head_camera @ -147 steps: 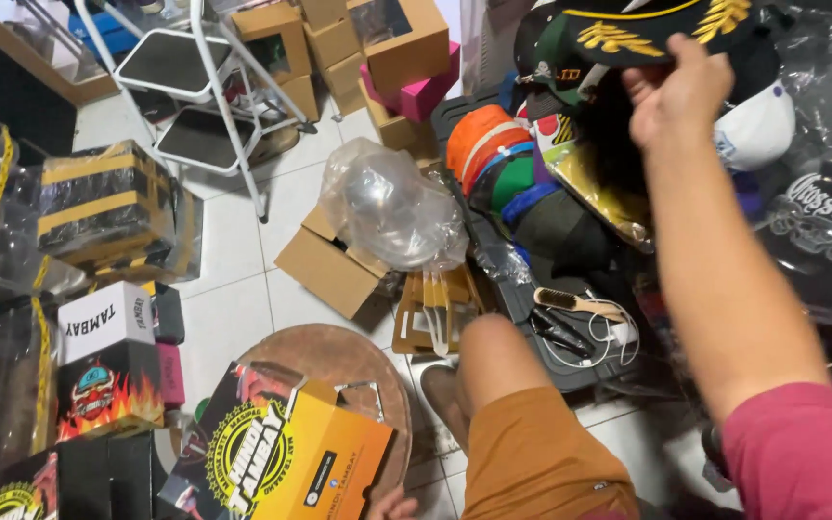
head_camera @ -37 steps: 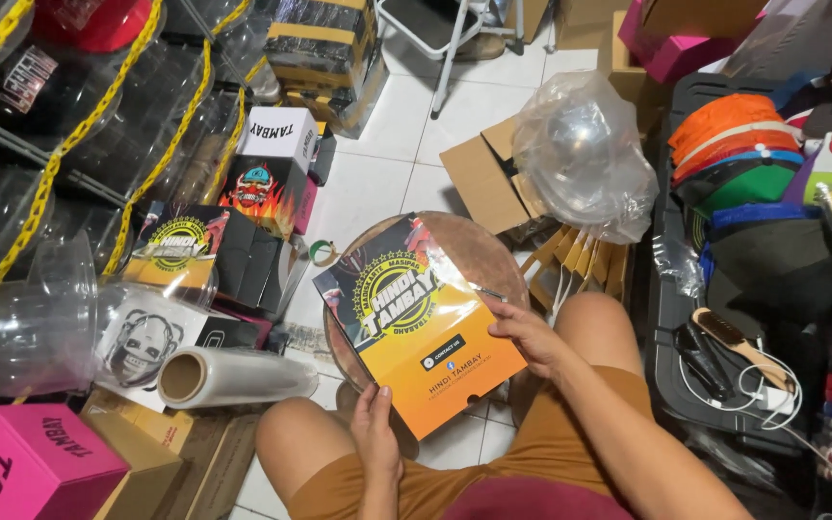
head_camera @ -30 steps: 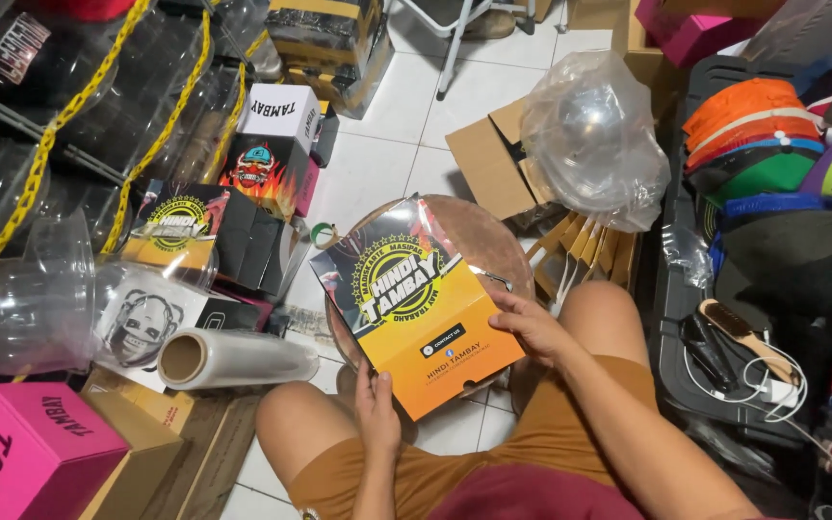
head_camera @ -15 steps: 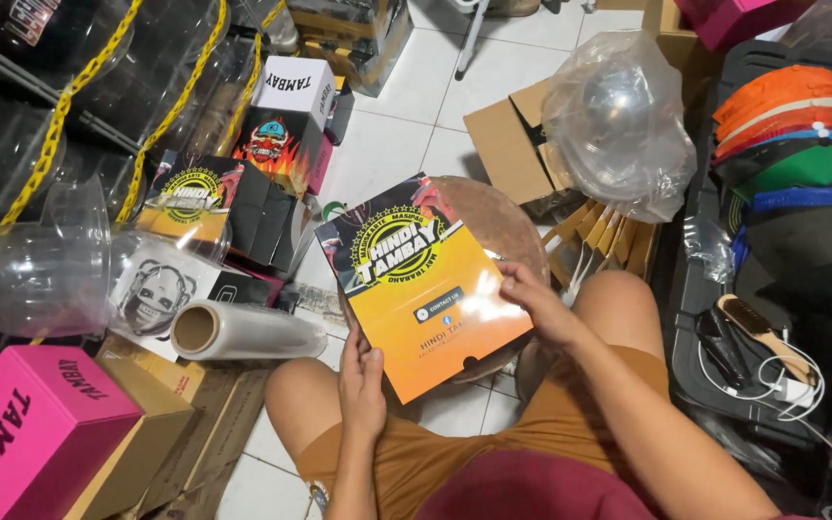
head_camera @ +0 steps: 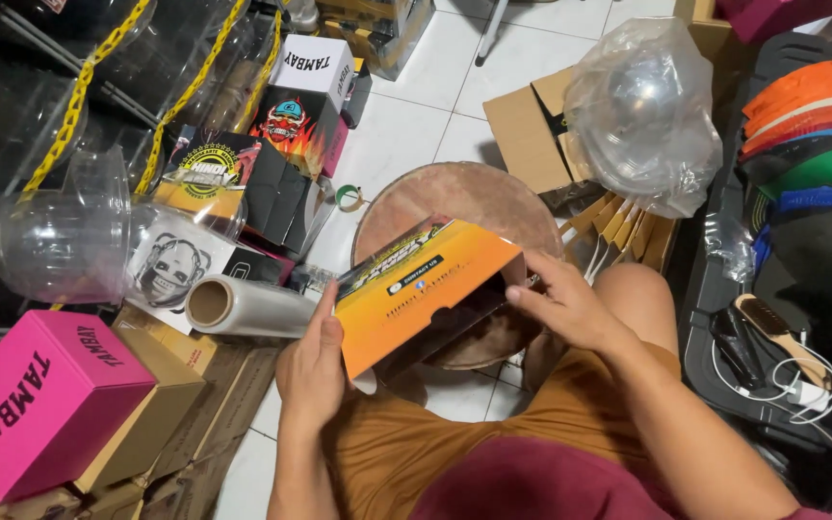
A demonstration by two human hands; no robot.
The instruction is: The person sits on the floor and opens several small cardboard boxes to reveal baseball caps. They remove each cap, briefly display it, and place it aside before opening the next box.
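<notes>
Orange box [head_camera: 416,299]: printed cardboard, partly folded, tilted, held over round stool [head_camera: 455,197], above person's knees.
Left hand [head_camera: 312,371]: fingers closed on box's lower left edge.
Right hand [head_camera: 565,303]: fingers curled over box's right end, gripping flap.
Film roll [head_camera: 247,306]: on floor, just left of box.
Pink box [head_camera: 36,400]: far left, on brown cartons.
Clear plastic dome [head_camera: 642,106]: on carton, upper right.
Tape roll [head_camera: 347,197]: on tile beside stool.

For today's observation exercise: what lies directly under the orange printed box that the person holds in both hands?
Under the orange box shows a round brown stool top on the tiled floor. The stool's near part is covered by the box.
</notes>
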